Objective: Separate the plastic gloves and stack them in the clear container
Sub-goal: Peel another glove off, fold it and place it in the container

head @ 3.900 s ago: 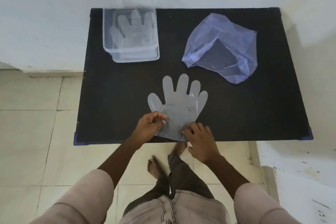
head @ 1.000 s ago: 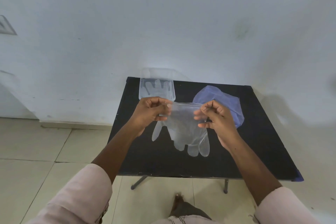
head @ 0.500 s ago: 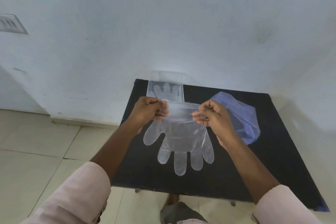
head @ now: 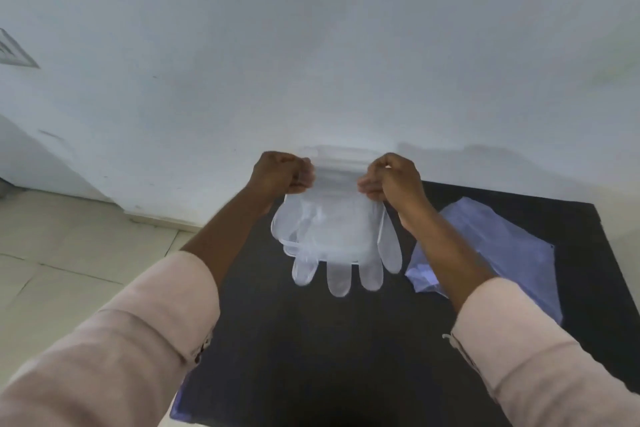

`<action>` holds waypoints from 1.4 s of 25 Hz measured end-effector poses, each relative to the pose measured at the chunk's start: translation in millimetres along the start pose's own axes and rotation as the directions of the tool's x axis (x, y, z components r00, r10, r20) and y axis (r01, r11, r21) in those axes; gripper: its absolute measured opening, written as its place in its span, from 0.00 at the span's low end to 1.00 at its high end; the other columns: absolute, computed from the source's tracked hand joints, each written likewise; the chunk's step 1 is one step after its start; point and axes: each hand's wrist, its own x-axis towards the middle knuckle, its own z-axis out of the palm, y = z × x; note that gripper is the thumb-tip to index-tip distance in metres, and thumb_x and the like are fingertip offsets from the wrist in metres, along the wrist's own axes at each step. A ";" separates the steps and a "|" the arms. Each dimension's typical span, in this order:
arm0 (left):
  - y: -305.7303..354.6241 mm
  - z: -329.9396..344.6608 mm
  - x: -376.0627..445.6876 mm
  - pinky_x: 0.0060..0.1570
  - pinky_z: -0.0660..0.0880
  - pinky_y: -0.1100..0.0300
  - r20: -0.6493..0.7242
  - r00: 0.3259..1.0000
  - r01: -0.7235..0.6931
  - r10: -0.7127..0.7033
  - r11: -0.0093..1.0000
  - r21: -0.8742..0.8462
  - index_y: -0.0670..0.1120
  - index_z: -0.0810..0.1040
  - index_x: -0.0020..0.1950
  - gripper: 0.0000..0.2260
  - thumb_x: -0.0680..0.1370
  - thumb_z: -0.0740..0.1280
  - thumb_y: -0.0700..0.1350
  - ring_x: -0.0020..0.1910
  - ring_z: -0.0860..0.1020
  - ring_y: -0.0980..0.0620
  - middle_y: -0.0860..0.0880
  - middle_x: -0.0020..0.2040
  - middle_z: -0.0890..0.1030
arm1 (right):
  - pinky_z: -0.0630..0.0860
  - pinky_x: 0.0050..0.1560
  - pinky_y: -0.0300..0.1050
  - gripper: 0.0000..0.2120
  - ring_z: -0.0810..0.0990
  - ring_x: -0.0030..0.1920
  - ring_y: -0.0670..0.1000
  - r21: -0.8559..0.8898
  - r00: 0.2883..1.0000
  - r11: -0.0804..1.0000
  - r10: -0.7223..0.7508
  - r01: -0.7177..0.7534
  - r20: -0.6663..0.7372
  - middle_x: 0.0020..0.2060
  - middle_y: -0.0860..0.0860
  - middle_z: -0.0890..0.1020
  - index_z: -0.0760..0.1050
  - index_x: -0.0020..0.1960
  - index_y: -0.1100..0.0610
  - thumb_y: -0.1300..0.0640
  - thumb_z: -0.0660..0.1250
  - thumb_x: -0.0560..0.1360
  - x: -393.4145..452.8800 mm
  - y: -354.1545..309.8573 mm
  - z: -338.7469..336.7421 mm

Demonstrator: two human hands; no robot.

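I have lifted the thin clear plastic glove higher over the black counter since a moment ago; fingers of my left hand and right hand pinch its cuff (layers seem to start parting), in front of the clear container.

In front of me stands a black table on a pale tiled floor, set against a white wall. On its right part lies a crumpled bluish plastic bag, flat on the top.
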 end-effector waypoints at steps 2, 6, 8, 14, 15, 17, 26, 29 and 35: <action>13.0 1.8 24.2 0.39 0.81 0.60 -0.027 1.000 -0.002 0.002 1.000 -0.006 0.38 0.82 0.46 0.06 0.77 0.66 0.38 0.38 0.81 0.46 0.41 0.40 0.82 | 0.79 0.39 0.44 0.06 0.83 0.37 0.55 -0.023 0.999 1.000 0.006 -0.006 -0.033 0.41 0.64 0.84 0.74 0.44 0.61 0.65 0.59 0.74 27.5 -11.2 3.9; 34.1 4.0 67.8 0.39 0.79 0.60 -0.074 0.997 -0.029 0.025 0.998 -0.054 0.39 0.82 0.45 0.05 0.76 0.67 0.37 0.37 0.79 0.45 0.41 0.39 0.80 | 0.80 0.40 0.46 0.05 0.83 0.36 0.55 -0.021 0.998 1.000 -0.022 0.021 -0.053 0.39 0.61 0.84 0.74 0.42 0.60 0.65 0.59 0.72 78.9 -32.1 12.1; 40.7 3.4 85.5 0.37 0.79 0.61 -0.095 0.995 -0.041 0.031 0.994 -0.103 0.38 0.81 0.46 0.04 0.75 0.68 0.37 0.37 0.78 0.45 0.41 0.40 0.80 | 0.79 0.41 0.47 0.05 0.83 0.36 0.55 0.022 0.997 0.999 -0.039 0.041 -0.061 0.37 0.60 0.83 0.73 0.39 0.58 0.66 0.61 0.71 98.6 -40.3 17.9; 58.3 3.7 104.2 0.48 0.82 0.53 -0.189 0.956 -0.254 0.227 0.957 -0.138 0.40 0.83 0.43 0.05 0.75 0.69 0.40 0.39 0.83 0.47 0.41 0.40 0.83 | 0.80 0.45 0.52 0.06 0.83 0.37 0.55 0.062 0.917 0.943 -0.302 0.328 -0.262 0.35 0.56 0.82 0.72 0.39 0.59 0.67 0.59 0.71 118.2 -58.3 35.7; 62.4 3.4 100.3 0.48 0.82 0.53 -0.217 0.924 -0.349 0.315 0.927 -0.140 0.39 0.84 0.44 0.06 0.76 0.69 0.41 0.41 0.84 0.47 0.41 0.40 0.84 | 0.79 0.45 0.53 0.05 0.82 0.38 0.55 0.050 0.854 0.893 -0.410 0.448 -0.321 0.34 0.55 0.82 0.72 0.40 0.60 0.67 0.60 0.72 112.6 -62.1 37.8; 66.4 0.6 87.2 0.47 0.81 0.53 -0.240 0.852 -0.508 0.466 0.845 -0.165 0.38 0.83 0.44 0.07 0.77 0.68 0.41 0.44 0.84 0.43 0.40 0.40 0.84 | 0.78 0.47 0.52 0.05 0.82 0.41 0.56 0.043 0.733 0.783 -0.559 0.620 -0.387 0.36 0.55 0.81 0.72 0.42 0.61 0.68 0.61 0.75 95.0 -65.4 38.6; -99.8 -7.4 63.0 0.59 0.72 0.46 -0.029 0.866 -0.415 0.499 0.750 0.515 0.49 0.86 0.44 0.09 0.74 0.71 0.52 0.61 0.69 0.53 0.47 0.62 0.76 | 0.72 0.57 0.59 0.02 0.72 0.58 0.55 -0.471 0.902 0.855 -0.361 0.219 -0.237 0.55 0.54 0.73 0.78 0.43 0.55 0.59 0.67 0.72 50.4 93.1 43.2; -119.9 -6.5 60.4 0.65 0.62 0.38 0.008 0.909 -0.312 0.417 0.667 0.677 0.55 0.86 0.44 0.08 0.74 0.70 0.56 0.71 0.63 0.41 0.44 0.72 0.71 | 0.70 0.58 0.58 0.03 0.72 0.59 0.57 -0.542 0.940 0.833 -0.264 0.108 -0.218 0.57 0.56 0.74 0.78 0.42 0.53 0.55 0.66 0.71 38.9 118.6 45.6; -126.5 -0.2 64.6 0.69 0.56 0.36 0.042 0.941 -0.252 0.337 0.608 0.753 0.55 0.86 0.44 0.05 0.75 0.71 0.53 0.75 0.59 0.38 0.43 0.75 0.66 | 0.71 0.60 0.59 0.01 0.71 0.61 0.59 -0.614 0.962 0.789 -0.160 -0.010 -0.222 0.61 0.57 0.73 0.77 0.43 0.53 0.58 0.69 0.72 38.1 134.3 47.7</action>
